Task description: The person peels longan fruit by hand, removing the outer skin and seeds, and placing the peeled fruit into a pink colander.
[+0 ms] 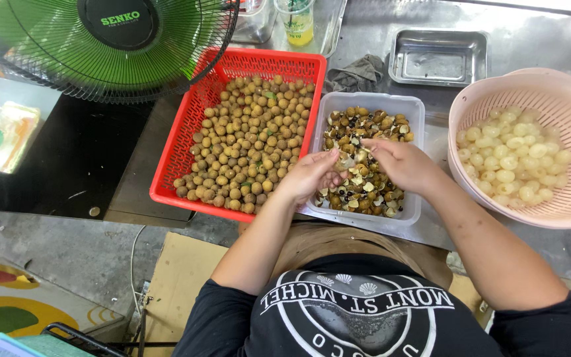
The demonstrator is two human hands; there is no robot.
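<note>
A red slotted basket (180,142) holds many small round brown fruits (252,142). To its right a clear plastic tub (410,109) is filled with broken shells and dark seeds. Both my hands hover over this tub. My left hand (312,175) pinches a small pale fruit (346,160) at its fingertips. My right hand (398,162) meets it from the right, fingers on the same fruit. At the far right, a pink colander (550,86) holds peeled whitish fruits (513,162).
A green fan (100,46) stands at the top left over a dark surface. An empty metal tray (439,58), a grey cloth (358,74) and a plastic cup (297,20) lie behind the tub. Cardboard (180,277) covers the floor below.
</note>
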